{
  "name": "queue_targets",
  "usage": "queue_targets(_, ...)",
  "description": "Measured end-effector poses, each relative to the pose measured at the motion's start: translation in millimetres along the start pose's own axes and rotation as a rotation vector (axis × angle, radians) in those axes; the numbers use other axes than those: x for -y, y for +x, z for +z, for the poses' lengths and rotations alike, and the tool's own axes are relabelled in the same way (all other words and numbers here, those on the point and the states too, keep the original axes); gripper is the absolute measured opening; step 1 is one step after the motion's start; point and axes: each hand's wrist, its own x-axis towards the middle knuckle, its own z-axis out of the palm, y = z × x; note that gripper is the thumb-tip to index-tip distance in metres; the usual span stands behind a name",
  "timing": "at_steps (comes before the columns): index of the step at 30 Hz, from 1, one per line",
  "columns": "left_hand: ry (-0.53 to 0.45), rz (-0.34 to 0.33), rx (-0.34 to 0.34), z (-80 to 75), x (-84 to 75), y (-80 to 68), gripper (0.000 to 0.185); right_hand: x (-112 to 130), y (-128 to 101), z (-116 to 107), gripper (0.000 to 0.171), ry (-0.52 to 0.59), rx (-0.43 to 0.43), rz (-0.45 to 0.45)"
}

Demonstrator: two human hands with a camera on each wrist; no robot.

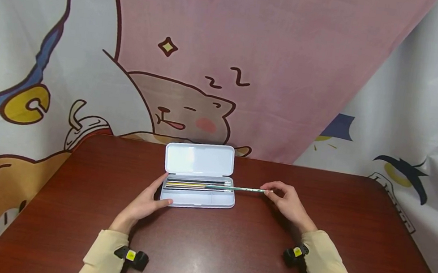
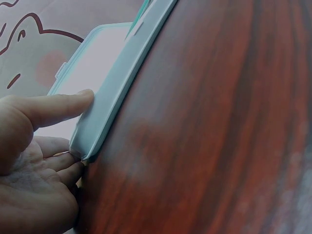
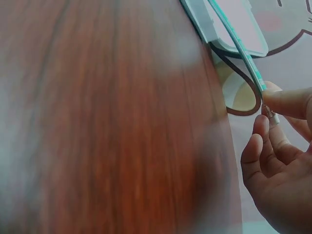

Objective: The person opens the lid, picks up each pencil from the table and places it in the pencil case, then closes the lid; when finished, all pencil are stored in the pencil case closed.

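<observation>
A pale blue pencil case (image 1: 197, 197) lies open on the brown table (image 1: 206, 252), its lid (image 1: 199, 159) raised toward the back. Several pencils (image 1: 193, 184) lie inside it. My left hand (image 1: 145, 203) holds the case's left end, thumb on the front wall and fingers at the side, as the left wrist view shows at the case corner (image 2: 92, 141). My right hand (image 1: 286, 201) pinches the end of a green pencil (image 1: 243, 189) whose other end reaches over the case. In the right wrist view the green pencil (image 3: 241, 46) runs from the fingertips (image 3: 285, 100) to the case (image 3: 214, 29).
A cartoon-printed cloth backdrop (image 1: 227, 65) hangs behind and around the table. Bare tabletop stretches to the left, right and front of the case. A small black tracker with a yellow tag sits on each wrist (image 1: 132, 256).
</observation>
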Motion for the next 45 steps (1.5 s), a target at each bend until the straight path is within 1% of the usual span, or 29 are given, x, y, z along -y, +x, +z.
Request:
queue_targets(1,0.000,0.000,0.000,0.1,-0.1,-0.1,0.084,0,1,2,0.013,-0.004,-0.001,-0.010)
queue_targets(4,0.002,0.000,0.002,0.2,0.2,-0.1,0.084,-14,8,8,0.013,-0.028,-0.002,-0.060)
queue_targets(5,-0.005,-0.003,0.002,-0.1,-3.7,-1.6,0.084,-19,11,11,0.013,-0.042,-0.004,-0.075)
queue_targets(8,-0.001,-0.006,0.004,0.2,-3.3,-1.6,0.084,-31,18,18,0.014,-0.084,-0.005,-0.097)
queue_targets(11,-0.001,-0.009,0.003,0.4,-2.9,-1.5,0.083,-27,23,25,0.014,-0.110,-0.007,-0.096)
queue_targets(12,0.005,-0.007,0.003,0.6,0.9,-0.1,0.084,-26,24,28,0.014,-0.116,-0.005,-0.093)
queue_targets(16,0.013,-0.012,-0.003,0.8,1.9,0.9,0.085,-20,29,38,0.014,-0.142,0.001,-0.097)
queue_targets(23,0.026,-0.020,-0.006,0.6,1.0,2.1,0.085,-14,36,54,0.013,-0.178,0.026,-0.143)
queue_targets(28,0.032,-0.027,-0.002,0.8,0.3,2.8,0.085,-11,41,65,0.013,-0.173,0.052,-0.153)
queue_targets(35,0.022,-0.027,-0.002,1.5,0.3,3.5,0.085,-7,46,75,0.013,-0.174,0.083,-0.198)
queue_targets(39,0.024,-0.018,-0.002,0.8,-0.6,3.0,0.085,-3,48,79,0.011,-0.180,0.113,-0.192)
queue_targets(45,0.018,-0.020,-0.002,-0.3,-0.7,1.6,0.084,2,51,85,0.012,-0.215,0.150,-0.157)
